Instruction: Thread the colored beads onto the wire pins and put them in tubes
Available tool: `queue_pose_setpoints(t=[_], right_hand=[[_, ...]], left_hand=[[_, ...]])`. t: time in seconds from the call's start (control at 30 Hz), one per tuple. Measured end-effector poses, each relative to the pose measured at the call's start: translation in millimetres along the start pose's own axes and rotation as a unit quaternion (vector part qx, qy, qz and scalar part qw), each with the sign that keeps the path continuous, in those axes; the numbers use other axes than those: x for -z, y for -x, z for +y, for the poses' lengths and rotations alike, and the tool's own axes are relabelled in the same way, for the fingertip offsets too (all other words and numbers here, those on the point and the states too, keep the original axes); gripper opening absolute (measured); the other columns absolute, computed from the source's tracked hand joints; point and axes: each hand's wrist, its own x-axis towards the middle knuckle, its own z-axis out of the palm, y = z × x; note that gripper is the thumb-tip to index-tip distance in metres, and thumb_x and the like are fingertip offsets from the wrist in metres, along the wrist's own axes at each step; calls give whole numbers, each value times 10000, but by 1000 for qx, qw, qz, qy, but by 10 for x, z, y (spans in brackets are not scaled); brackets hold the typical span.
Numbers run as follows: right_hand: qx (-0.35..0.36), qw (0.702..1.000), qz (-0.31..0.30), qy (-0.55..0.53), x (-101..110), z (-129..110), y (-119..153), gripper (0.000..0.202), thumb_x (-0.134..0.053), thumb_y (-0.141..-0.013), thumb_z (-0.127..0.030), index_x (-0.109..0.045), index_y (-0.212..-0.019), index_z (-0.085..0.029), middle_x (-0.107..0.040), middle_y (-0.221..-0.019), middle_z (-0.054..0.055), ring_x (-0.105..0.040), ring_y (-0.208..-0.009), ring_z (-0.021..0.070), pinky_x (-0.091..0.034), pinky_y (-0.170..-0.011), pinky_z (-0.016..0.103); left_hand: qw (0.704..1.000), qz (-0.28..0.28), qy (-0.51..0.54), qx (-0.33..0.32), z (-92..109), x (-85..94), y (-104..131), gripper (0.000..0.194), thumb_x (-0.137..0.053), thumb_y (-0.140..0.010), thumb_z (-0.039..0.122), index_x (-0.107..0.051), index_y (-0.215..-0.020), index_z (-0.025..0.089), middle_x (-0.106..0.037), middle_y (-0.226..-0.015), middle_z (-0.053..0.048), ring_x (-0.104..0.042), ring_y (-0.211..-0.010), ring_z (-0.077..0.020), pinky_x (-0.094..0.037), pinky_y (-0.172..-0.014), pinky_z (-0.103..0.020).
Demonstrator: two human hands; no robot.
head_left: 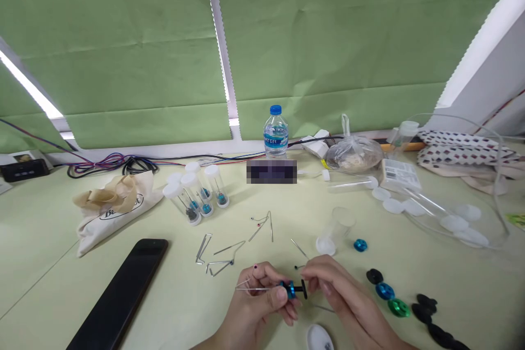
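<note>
Between thumb and fingers, my left hand (264,295) grips a small blue-and-black spool-like part (292,289) with a black disc at its right end. A thin bent wire runs left from this part across the fingers. My right hand (344,298) is beside the black disc, thumb and fingertips drawn together; whatever they may hold is hidden. Beyond the hands lie several bent metal wires (221,262), some with small coloured beads. A shallow white dish (319,337) with small metal bits sits below the hands. To the right are loose discs: blue (384,291), green (398,307) and black (374,276).
Several white-capped clear tubes (213,188) stand at the back left, near a cloth pouch (115,213). A black phone (118,295) lies left. Behind is a water bottle (275,134). An open clear tube (341,224) and white caps (455,222) lie right.
</note>
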Motion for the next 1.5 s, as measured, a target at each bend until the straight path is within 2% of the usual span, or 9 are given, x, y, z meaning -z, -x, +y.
queue_pose_setpoints(t=[0.2, 0.4, 0.6, 0.73, 0.93, 1.23, 1.5], right_hand=[[9, 1000, -18, 2, 18, -9, -4, 322, -293, -1001, -180, -515, -1199, -302, -541, -991, 53, -573, -890, 193, -472, -764, 317], [6, 1000, -6, 12, 2, 40, 18, 338, -268, -1002, -176, -518, -1187, -308, -537, -997, 50, -567, -900, 188, -468, -768, 305], [7, 998, -36, 41, 30, 74, 24, 361, -269, -990, -133, -511, -1193, -309, -536, -1016, 55, -569, -942, 193, -474, -776, 300], [-11, 999, -23, 43, 25, 42, 26, 351, -286, -989, -141, -518, -1198, -301, -540, -1015, 58, -574, -946, 196, -479, -801, 316], [-2, 999, -5, 52, 24, 28, 20, 320, -308, -985, -152, -530, -1169, -290, -551, -962, 55, -588, -885, 194, -499, -757, 309], [-7, 998, -22, 65, 33, 31, 9, 333, -288, -986, -147, -521, -1178, -289, -523, -1011, 64, -588, -899, 193, -502, -770, 314], [-19, 998, -28, 53, 25, 36, 16, 319, -275, -999, -157, -492, -1187, -299, -496, -1024, 60, -567, -908, 186, -488, -780, 324]], left_hand=[[1000, 2, -4, 5, 13, -14, 6, 247, -813, -665, 268, -625, -733, 122, -732, -661, -86, -646, -511, -135, -468, -474, -204], [1000, 16, -12, 3, 16, -13, 12, 231, -804, -677, 256, -633, -745, 118, -729, -675, -91, -652, -531, -140, -478, -500, -217], [1000, 28, -5, 1, 45, -63, 18, 270, -828, -641, 270, -626, -736, 119, -729, -673, -95, -650, -526, -143, -473, -497, -221], [999, 33, -1, -1, 51, -77, 20, 286, -840, -624, 274, -632, -744, 118, -727, -665, -88, -649, -527, -140, -473, -502, -219], [999, 36, 1, 3, 49, -73, 12, 295, -850, -606, 265, -637, -742, 112, -729, -651, -91, -654, -522, -143, -482, -500, -216], [998, 56, -6, 13, 74, -125, 25, 328, -872, -564, 273, -640, -723, 103, -726, -625, -99, -650, -504, -146, -486, -489, -217], [999, 48, -2, 7, 51, -78, 17, 317, -863, -586, 271, -644, -739, 101, -732, -638, -111, -655, -510, -145, -490, -493, -215]])
